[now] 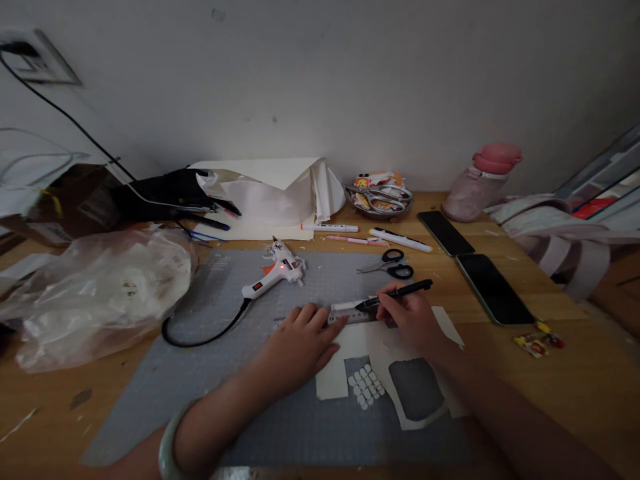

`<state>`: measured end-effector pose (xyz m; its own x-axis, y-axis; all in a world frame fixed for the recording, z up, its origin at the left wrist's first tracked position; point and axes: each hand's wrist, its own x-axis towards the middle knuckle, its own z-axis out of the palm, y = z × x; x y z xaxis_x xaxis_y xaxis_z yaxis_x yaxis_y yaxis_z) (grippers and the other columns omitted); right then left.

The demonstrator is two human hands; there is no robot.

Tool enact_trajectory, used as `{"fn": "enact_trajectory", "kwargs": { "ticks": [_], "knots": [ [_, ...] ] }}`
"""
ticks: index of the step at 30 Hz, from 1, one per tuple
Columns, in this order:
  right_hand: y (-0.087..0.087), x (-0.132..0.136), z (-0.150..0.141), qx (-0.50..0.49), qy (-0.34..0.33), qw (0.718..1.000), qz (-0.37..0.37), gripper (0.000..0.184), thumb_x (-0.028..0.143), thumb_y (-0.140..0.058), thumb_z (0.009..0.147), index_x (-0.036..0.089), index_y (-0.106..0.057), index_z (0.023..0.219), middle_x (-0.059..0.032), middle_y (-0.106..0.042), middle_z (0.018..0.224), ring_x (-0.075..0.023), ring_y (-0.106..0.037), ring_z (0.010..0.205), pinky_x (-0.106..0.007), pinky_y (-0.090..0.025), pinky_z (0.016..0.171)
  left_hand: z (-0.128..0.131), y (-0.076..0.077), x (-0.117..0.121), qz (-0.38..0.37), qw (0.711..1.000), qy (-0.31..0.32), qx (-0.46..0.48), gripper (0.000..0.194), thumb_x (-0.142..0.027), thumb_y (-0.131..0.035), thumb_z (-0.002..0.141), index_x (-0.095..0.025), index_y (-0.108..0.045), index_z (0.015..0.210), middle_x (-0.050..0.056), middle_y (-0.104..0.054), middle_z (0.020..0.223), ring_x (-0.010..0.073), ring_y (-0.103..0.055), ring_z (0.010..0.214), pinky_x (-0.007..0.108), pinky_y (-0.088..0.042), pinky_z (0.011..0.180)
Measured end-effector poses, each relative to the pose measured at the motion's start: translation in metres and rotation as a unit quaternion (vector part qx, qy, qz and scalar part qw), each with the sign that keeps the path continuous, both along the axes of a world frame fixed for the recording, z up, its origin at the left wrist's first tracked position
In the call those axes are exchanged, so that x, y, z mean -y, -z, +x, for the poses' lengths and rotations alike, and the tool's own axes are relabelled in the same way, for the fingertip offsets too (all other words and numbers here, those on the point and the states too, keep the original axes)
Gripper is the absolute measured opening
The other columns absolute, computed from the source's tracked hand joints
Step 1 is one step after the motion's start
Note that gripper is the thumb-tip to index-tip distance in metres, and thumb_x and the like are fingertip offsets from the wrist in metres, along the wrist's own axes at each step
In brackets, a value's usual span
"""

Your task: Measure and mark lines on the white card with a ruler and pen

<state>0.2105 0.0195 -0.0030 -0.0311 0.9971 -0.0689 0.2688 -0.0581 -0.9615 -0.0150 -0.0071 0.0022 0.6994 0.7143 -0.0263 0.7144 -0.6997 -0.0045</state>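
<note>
You are pinning a ruler with your left hand and pointing a black pen with your right hand.
Your left hand is lying palm down, fingers loosely spread, pressing the ruler on the grey mat, seemingly so it cannot slip; your right fingers are closed around the pen, steadying its tip by a white strip along the ruler's far edge. Cut paper is lying nearer; a glue gun is resting farther left, apparently clear of your hands.
</note>
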Motion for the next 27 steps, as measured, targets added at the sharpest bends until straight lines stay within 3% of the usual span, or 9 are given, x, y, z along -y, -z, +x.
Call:
{"fn": "enact_trajectory", "kwargs": {
  "ticks": [27],
  "knots": [
    [-0.0002,0.0006,-0.0002,-0.021,0.018,0.999,-0.016,0.017,0.037,-0.058,0.073,0.021,-0.054,0.071,0.0026,-0.058,0.050,-0.0130,-0.053,0.048,-0.025,-0.043,0.049,0.0013,-0.0014,-0.0011,-0.008,1.000,-0.001,-0.001,0.040,-0.034,-0.044,0.096,-0.025,-0.046,0.135,0.010,-0.058,0.110,0.0269,-0.051,0.102,0.040,-0.045,0.083]
  ]
}}
